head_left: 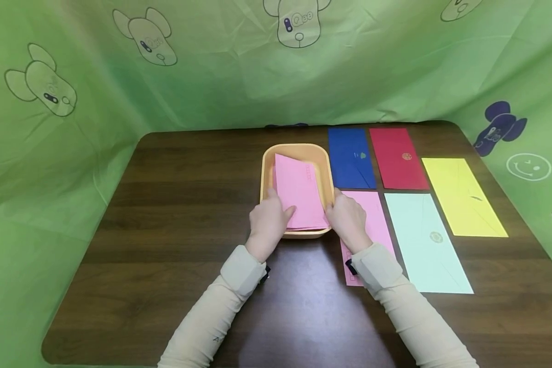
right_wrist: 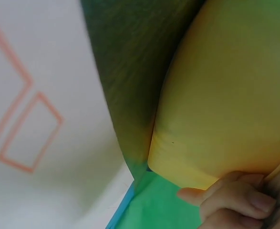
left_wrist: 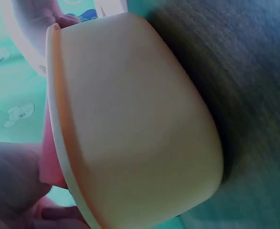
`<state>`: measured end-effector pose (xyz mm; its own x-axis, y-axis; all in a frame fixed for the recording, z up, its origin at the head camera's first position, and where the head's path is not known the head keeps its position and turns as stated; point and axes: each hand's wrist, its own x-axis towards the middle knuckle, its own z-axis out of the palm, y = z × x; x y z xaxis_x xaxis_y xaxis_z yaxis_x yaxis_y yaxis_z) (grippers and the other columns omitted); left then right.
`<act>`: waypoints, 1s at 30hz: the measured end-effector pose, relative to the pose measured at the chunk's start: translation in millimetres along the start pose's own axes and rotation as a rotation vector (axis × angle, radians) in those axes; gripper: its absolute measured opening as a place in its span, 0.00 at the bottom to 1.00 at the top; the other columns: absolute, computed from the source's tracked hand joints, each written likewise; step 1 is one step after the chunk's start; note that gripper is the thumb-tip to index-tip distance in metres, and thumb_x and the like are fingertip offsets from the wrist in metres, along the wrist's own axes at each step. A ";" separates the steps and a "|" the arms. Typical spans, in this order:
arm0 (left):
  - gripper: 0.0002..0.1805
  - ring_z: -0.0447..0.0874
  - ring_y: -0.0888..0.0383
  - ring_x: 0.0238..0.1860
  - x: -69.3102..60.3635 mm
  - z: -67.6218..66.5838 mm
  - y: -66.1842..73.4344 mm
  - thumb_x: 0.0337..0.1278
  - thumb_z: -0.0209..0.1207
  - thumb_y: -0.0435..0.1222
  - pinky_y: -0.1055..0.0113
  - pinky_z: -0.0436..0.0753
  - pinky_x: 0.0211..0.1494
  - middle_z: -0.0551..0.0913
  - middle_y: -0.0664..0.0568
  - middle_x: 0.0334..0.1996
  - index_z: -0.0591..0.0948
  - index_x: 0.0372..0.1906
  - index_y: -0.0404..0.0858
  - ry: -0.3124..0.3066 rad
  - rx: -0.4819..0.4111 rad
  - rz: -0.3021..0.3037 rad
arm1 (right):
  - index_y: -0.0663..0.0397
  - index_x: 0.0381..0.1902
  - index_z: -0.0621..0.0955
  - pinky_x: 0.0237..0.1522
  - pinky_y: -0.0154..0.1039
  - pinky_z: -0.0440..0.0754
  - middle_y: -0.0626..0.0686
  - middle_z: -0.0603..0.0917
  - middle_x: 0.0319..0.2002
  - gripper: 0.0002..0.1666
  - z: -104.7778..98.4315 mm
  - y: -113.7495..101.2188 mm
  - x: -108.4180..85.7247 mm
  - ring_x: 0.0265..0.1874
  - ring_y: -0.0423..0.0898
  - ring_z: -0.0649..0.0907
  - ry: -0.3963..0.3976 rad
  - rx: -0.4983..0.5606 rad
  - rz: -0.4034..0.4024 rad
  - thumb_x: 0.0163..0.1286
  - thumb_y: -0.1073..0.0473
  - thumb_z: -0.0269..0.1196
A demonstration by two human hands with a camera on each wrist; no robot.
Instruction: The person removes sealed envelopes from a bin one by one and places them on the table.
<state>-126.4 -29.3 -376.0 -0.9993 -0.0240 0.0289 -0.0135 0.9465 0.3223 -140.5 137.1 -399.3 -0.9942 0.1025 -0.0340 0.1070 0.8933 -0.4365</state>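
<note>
A light-orange plastic bin point(head_left: 324, 176) stands on the wooden table and holds a few pink envelopes point(head_left: 299, 191), stacked at a slight slant. My left hand point(head_left: 268, 220) grips the bin's left rim, with its thumb over the edge against the envelopes. On the opposite side, my right hand point(head_left: 348, 217) holds the right rim near the front corner. Curled fingers point(right_wrist: 233, 200) of that hand show against the bin's outer wall in the right wrist view. From the left wrist, the bin's side point(left_wrist: 140, 119) fills most of the view.
Right of the bin lie a blue envelope point(head_left: 351, 158), a red envelope point(head_left: 397, 158), a yellow envelope point(head_left: 462, 197), a mint envelope point(head_left: 425, 240) and a pink envelope point(head_left: 377, 220), partly under my right forearm. A green curtain point(head_left: 230, 92) hangs around the wooden table point(head_left: 175, 214).
</note>
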 end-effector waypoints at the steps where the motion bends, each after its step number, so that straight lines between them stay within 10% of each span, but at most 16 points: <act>1: 0.23 0.87 0.45 0.28 0.6 -1.1 -1.9 0.57 0.62 0.49 0.56 0.81 0.27 0.85 0.41 0.25 0.72 0.41 0.33 -0.010 -0.061 -0.003 | 0.61 0.55 0.75 0.28 0.54 0.75 0.67 0.84 0.37 0.21 -0.1 0.0 0.0 0.34 0.64 0.83 -0.002 0.000 -0.001 0.66 0.60 0.50; 7: 0.20 0.76 0.53 0.25 3.8 -13.9 -9.8 0.57 0.61 0.41 0.64 0.72 0.26 0.79 0.46 0.25 0.74 0.49 0.33 -0.141 -0.405 -0.054 | 0.59 0.54 0.75 0.28 0.54 0.75 0.66 0.84 0.38 0.20 -1.2 -0.4 -0.2 0.35 0.64 0.83 -0.019 0.006 0.005 0.66 0.60 0.50; 13: 0.20 0.70 0.59 0.23 1.3 -24.6 -11.8 0.57 0.60 0.39 0.71 0.67 0.26 0.75 0.49 0.23 0.73 0.51 0.32 -0.233 -0.511 -0.024 | 0.60 0.54 0.75 0.29 0.52 0.75 0.66 0.84 0.38 0.20 -1.5 -0.9 0.1 0.36 0.63 0.83 -0.037 0.004 0.018 0.67 0.59 0.50; 30: 0.16 0.81 0.46 0.37 31.7 -24.7 -60.1 0.68 0.50 0.38 0.56 0.76 0.42 0.85 0.39 0.41 0.77 0.53 0.33 0.038 -0.565 -0.051 | 0.59 0.48 0.76 0.28 0.51 0.75 0.63 0.84 0.35 0.16 -0.3 -2.1 0.9 0.34 0.61 0.83 -0.039 0.006 0.032 0.66 0.60 0.51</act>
<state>-156.4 -94.9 -371.0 -0.9958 -0.0868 0.0304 -0.0306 0.6247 0.7802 -141.7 135.5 -398.1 -0.9900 0.1141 -0.0832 0.1392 0.8872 -0.4399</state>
